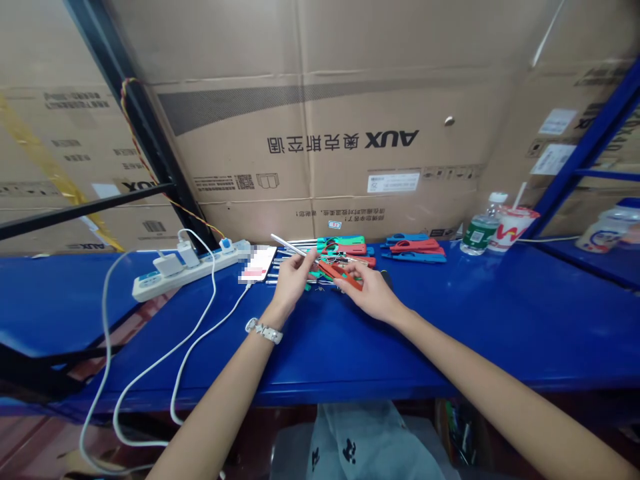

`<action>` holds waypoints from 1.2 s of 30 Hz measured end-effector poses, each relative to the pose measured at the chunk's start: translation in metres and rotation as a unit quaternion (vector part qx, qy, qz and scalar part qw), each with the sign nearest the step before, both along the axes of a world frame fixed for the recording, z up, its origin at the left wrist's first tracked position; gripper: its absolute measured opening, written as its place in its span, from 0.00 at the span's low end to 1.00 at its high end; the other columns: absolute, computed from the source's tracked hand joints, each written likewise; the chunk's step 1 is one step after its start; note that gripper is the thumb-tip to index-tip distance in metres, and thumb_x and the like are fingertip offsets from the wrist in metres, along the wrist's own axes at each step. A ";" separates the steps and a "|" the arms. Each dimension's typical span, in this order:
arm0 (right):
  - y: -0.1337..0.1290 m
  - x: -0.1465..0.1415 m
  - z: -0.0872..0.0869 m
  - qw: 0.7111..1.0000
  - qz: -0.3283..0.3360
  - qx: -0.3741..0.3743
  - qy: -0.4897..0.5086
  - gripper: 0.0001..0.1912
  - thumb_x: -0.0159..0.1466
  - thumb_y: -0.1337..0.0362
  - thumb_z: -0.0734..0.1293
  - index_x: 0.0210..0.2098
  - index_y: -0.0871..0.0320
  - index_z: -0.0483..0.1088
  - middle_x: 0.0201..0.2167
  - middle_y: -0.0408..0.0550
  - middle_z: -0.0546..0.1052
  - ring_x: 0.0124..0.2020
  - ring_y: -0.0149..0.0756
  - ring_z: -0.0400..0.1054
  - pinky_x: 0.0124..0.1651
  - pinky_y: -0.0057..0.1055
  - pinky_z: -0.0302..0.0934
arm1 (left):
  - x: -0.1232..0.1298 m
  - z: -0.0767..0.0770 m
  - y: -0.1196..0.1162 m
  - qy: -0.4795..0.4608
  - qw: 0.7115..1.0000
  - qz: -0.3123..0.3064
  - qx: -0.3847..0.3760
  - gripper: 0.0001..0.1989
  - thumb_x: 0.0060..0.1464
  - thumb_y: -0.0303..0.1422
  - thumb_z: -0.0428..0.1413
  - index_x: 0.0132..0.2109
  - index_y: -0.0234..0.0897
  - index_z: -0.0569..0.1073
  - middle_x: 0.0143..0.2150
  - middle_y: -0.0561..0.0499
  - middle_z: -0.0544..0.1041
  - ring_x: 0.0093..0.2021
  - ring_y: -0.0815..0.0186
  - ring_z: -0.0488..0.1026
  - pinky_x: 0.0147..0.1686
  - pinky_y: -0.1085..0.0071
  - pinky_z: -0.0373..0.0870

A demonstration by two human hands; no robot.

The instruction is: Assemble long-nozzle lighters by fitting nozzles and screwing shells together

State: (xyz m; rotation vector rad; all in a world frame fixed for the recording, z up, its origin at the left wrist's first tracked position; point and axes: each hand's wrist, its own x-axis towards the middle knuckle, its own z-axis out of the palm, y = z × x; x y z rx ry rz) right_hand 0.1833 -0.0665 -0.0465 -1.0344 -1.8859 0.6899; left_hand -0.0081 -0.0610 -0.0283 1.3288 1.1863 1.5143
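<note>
My left hand [291,280] pinches a stick lighter [341,274] near the joint of its metal tube and its orange-red handle. The tube slants up to the left past my fingers. Closed on the handle's other end is my right hand [373,292]. Behind and under both hands lie several more lighters with silver tubes and red, green and blue handles, among them a green one [353,240]; my hands partly hide them. Small loose bits lie just below the hands. To the right rests a stack of red and blue handle pieces [416,247] without tubes.
A white power strip [193,272] with chargers and trailing cables stands left, beside a phone [259,264]. A water bottle [481,227] and a drink cup [513,229] stand right on the blue table [480,320]. Large cardboard boxes [325,100] form the back.
</note>
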 end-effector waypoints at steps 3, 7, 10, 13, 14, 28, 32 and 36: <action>0.000 -0.004 -0.005 0.999 0.026 -0.028 0.026 0.13 0.66 0.55 0.68 0.44 0.57 0.68 0.43 0.54 0.81 0.43 0.42 0.77 0.46 0.40 0.68 | 0.003 -0.002 0.002 -0.061 0.998 -0.020 0.001 0.27 0.45 0.55 0.67 0.36 0.33 0.79 0.35 0.45 0.80 0.35 0.64 0.76 0.34 0.70 0.73; -0.001 -0.008 -0.009 0.998 0.029 -0.039 0.044 0.15 0.68 0.51 0.66 0.43 0.57 0.68 0.36 0.50 0.80 0.35 0.39 0.76 0.39 0.37 0.68 | 0.000 -0.001 0.002 -0.074 0.997 0.002 0.013 0.24 0.47 0.52 0.67 0.35 0.33 0.79 0.33 0.47 0.79 0.31 0.67 0.75 0.37 0.68 0.74; -0.004 -0.010 -0.008 0.997 0.029 -0.049 0.044 0.16 0.69 0.49 0.64 0.44 0.56 0.67 0.33 0.49 0.79 0.30 0.37 0.74 0.34 0.35 0.67 | -0.002 0.001 0.003 -0.072 0.997 0.014 0.025 0.22 0.50 0.51 0.65 0.36 0.34 0.78 0.34 0.47 0.80 0.32 0.66 0.76 0.37 0.67 0.74; -0.006 -0.010 -0.007 0.997 0.026 -0.063 0.037 0.17 0.68 0.49 0.65 0.45 0.57 0.67 0.34 0.50 0.79 0.29 0.37 0.74 0.32 0.34 0.67 | -0.003 0.001 0.003 -0.072 0.997 0.022 0.031 0.21 0.53 0.50 0.64 0.36 0.34 0.77 0.36 0.46 0.80 0.33 0.66 0.76 0.36 0.68 0.75; -0.006 -0.010 -0.007 0.997 0.023 -0.067 0.035 0.17 0.68 0.49 0.65 0.45 0.56 0.67 0.34 0.50 0.79 0.30 0.38 0.74 0.32 0.34 0.67 | -0.003 0.001 0.003 -0.071 0.997 0.019 0.030 0.21 0.53 0.50 0.64 0.36 0.34 0.77 0.37 0.46 0.80 0.33 0.66 0.77 0.36 0.68 0.75; -0.007 -0.012 -0.008 0.983 0.060 -0.136 0.111 0.19 0.70 0.44 0.62 0.45 0.54 0.65 0.25 0.39 0.72 0.14 0.27 0.63 0.12 0.24 0.58 | -0.003 -0.004 -0.002 -0.004 0.993 -0.117 0.019 0.17 0.50 0.45 0.68 0.36 0.35 0.79 0.36 0.47 0.83 0.39 0.63 0.80 0.48 0.63 0.76; 0.005 -0.011 0.004 0.986 0.042 -0.135 0.089 0.19 0.69 0.46 0.63 0.47 0.55 0.66 0.25 0.40 0.74 0.14 0.27 0.64 0.13 0.25 0.61 | 0.002 0.001 0.010 -0.066 0.990 -0.126 -0.008 0.18 0.48 0.45 0.69 0.37 0.33 0.81 0.38 0.45 0.84 0.40 0.62 0.81 0.49 0.63 0.77; 0.036 -0.002 0.034 0.993 0.023 -0.118 0.010 0.18 0.70 0.51 0.65 0.51 0.58 0.67 0.25 0.44 0.76 0.15 0.31 0.68 0.17 0.29 0.65 | 0.009 0.013 0.037 -0.141 0.981 -0.127 -0.026 0.15 0.49 0.39 0.70 0.36 0.31 0.80 0.37 0.45 0.83 0.39 0.64 0.80 0.48 0.65 0.77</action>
